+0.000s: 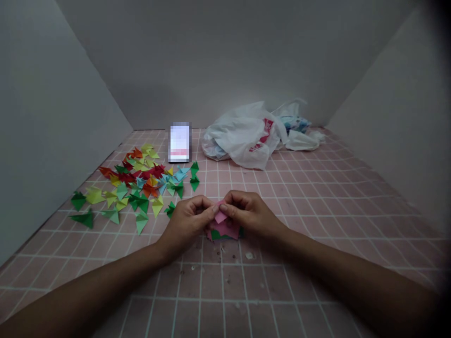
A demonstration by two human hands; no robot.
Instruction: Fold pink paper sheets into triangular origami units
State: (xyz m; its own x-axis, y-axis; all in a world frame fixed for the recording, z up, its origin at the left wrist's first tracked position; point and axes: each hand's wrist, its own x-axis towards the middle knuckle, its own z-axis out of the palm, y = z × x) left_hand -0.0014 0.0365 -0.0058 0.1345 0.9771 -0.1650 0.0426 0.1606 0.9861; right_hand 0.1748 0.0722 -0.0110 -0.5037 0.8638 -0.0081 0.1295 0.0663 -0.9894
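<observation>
My left hand and my right hand meet at the middle of the pink tiled floor, fingers pinched together on a small folded pink paper. Right under the hands lies a small stack of paper squares, pink on top with green edges showing. To the left lies a spread of several folded paper pieces in green, yellow, red, orange and light blue.
A phone lies on the floor beyond the folded pieces. White plastic bags sit at the back right against the grey wall. Grey walls close in on the left, back and right. Small crumbs dot the tiles near me.
</observation>
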